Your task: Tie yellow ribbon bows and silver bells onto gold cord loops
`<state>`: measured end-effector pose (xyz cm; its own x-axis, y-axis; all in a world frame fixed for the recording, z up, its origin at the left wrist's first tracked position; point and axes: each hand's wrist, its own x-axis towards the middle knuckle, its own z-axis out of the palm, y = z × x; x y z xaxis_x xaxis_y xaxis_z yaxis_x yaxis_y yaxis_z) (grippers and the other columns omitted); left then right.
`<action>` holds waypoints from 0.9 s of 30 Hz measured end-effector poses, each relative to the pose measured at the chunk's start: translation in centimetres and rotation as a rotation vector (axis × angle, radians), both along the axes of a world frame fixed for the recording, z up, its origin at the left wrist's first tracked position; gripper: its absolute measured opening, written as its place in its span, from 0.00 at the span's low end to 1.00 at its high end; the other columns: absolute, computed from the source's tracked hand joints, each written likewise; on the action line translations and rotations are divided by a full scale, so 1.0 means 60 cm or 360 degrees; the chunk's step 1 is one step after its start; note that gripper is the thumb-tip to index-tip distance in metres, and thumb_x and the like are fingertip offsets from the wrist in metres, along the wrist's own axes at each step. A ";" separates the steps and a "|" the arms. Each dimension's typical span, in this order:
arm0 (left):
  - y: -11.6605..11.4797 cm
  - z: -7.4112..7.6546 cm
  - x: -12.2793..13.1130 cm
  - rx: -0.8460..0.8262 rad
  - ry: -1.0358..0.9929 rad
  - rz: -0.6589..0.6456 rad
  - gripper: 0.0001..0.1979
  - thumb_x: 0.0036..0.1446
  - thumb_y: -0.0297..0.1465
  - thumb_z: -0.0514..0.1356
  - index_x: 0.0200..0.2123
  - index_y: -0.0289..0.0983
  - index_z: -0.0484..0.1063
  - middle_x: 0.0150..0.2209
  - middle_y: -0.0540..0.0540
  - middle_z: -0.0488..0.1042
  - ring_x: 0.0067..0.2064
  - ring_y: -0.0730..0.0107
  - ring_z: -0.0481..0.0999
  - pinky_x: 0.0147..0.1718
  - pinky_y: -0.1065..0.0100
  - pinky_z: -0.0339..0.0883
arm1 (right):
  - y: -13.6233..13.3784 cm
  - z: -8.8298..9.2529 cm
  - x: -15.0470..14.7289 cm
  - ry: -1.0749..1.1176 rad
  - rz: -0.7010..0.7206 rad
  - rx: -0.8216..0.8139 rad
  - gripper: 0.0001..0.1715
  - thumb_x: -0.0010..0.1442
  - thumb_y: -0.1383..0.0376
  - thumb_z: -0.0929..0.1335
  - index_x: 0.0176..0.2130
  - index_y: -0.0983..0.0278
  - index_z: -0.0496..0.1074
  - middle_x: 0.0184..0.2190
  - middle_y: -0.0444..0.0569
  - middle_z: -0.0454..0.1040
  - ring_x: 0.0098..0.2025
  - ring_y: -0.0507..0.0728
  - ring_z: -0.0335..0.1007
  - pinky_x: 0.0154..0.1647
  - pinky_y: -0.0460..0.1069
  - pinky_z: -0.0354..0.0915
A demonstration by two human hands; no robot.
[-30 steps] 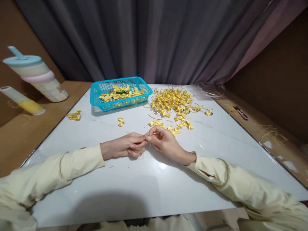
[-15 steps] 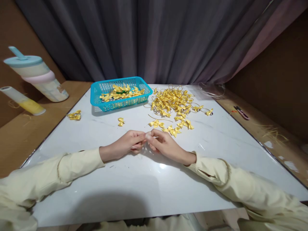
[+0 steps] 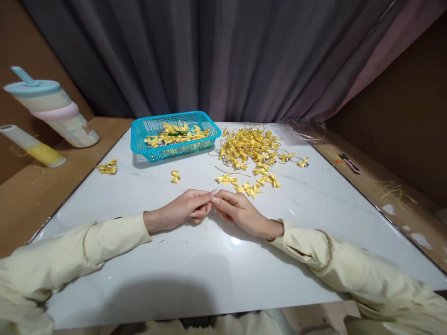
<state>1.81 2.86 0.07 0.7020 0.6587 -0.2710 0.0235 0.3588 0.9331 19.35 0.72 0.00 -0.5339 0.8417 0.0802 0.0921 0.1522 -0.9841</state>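
Note:
My left hand (image 3: 185, 208) and my right hand (image 3: 242, 211) meet fingertip to fingertip above the white marbled table (image 3: 167, 270). Both are closed in a pinch, and whatever lies between the fingertips is too small or hidden to make out. Just beyond them sit a single yellow ribbon bow (image 3: 175, 176) on the left and a few loose yellow bows (image 3: 248, 189) on the right. Farther back spreads a heap of yellow bows (image 3: 249, 146) with small silver bells and thin cords.
A blue mesh basket (image 3: 160, 156) holding more bows stands at the back left. Another bow bundle (image 3: 107, 167) lies near the left edge. A tumbler (image 3: 56, 109) and a roll of yellow cord (image 3: 45, 152) are at far left; pink-handled snips (image 3: 350, 165) lie at right.
The fingers of my right hand have closed in slightly against those of my left, and the right knuckles sit a little lower. Everything on the table stays put.

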 end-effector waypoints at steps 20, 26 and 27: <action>-0.007 0.000 0.005 0.0097 0.0142 0.0176 0.21 0.58 0.42 0.54 0.19 0.36 0.56 0.13 0.57 0.51 0.16 0.81 0.47 0.17 0.74 0.44 | 0.002 -0.002 0.000 0.0025 -0.0008 -0.0242 0.15 0.64 0.59 0.59 0.30 0.65 0.63 0.17 0.37 0.61 0.14 0.44 0.53 0.15 0.41 0.51; -0.006 0.002 0.008 0.0133 0.0164 0.0169 0.21 0.59 0.42 0.53 0.19 0.36 0.56 0.13 0.57 0.50 0.16 0.81 0.47 0.18 0.74 0.44 | 0.003 -0.004 0.000 0.0035 -0.0005 -0.0282 0.13 0.64 0.62 0.58 0.30 0.66 0.63 0.18 0.39 0.62 0.15 0.44 0.53 0.13 0.40 0.50; -0.006 0.003 0.008 0.0121 0.0160 0.0157 0.21 0.59 0.42 0.53 0.19 0.36 0.57 0.13 0.57 0.50 0.16 0.81 0.47 0.17 0.74 0.44 | 0.003 -0.004 0.000 0.0043 -0.0014 -0.0304 0.12 0.63 0.64 0.58 0.30 0.65 0.62 0.18 0.39 0.63 0.14 0.44 0.53 0.13 0.40 0.49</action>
<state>2.28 2.52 0.24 0.6045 0.7446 -0.2831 0.0861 0.2922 0.9525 19.38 0.92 -0.27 -0.5264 0.8476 -0.0669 0.0655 -0.0380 -0.9971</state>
